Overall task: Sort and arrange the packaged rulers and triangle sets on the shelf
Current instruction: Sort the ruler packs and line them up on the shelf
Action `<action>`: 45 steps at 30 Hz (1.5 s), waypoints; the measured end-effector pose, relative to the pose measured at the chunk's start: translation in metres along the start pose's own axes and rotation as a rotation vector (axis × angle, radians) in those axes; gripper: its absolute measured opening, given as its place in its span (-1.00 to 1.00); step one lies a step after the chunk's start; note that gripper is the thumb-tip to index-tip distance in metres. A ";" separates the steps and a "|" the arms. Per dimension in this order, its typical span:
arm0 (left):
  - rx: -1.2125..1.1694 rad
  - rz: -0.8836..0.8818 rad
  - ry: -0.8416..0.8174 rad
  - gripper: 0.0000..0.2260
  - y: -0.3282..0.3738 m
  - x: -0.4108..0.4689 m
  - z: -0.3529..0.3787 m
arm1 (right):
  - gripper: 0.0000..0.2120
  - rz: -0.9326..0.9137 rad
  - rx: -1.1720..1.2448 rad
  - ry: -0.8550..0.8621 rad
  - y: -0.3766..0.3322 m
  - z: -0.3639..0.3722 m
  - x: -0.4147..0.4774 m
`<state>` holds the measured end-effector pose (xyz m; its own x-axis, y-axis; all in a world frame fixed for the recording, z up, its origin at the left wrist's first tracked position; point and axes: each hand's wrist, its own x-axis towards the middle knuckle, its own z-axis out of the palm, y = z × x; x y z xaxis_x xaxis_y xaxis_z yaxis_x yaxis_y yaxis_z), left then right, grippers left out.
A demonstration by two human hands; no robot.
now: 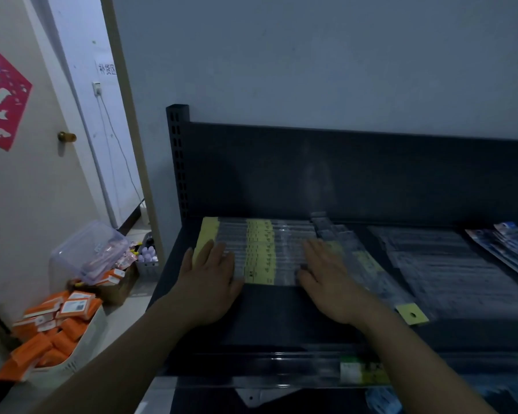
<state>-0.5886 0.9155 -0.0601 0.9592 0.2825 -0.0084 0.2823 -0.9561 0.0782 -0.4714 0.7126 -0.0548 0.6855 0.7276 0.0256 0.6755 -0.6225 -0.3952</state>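
Bare dark metal shelf (266, 318) lies at 6 o'clock, free room before its front lip. Both hands rest flat, fingers spread: left hand (210, 282) and right hand (329, 282) press the ends of a row of clear-sleeved rulers (260, 252), yellow-labelled, long axes running 9-to-3. At 2 o'clock, more clear packs (449, 270) lie slanted.

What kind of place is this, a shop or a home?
Probably a stationery shop's stockroom: a dark metal shelf holds rows of packaged rulers, and a box of orange packets sits on the floor by a door.
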 end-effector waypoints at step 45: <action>-1.238 -0.466 0.421 -0.89 0.214 0.053 -0.022 | -0.76 0.065 0.633 0.105 0.163 -0.072 0.010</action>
<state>-0.4775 0.7274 -0.0222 0.6421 0.7666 0.0032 0.1635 -0.1410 0.9764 -0.3353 0.5973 -0.0525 0.7642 0.6421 0.0604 0.3627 -0.3503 -0.8636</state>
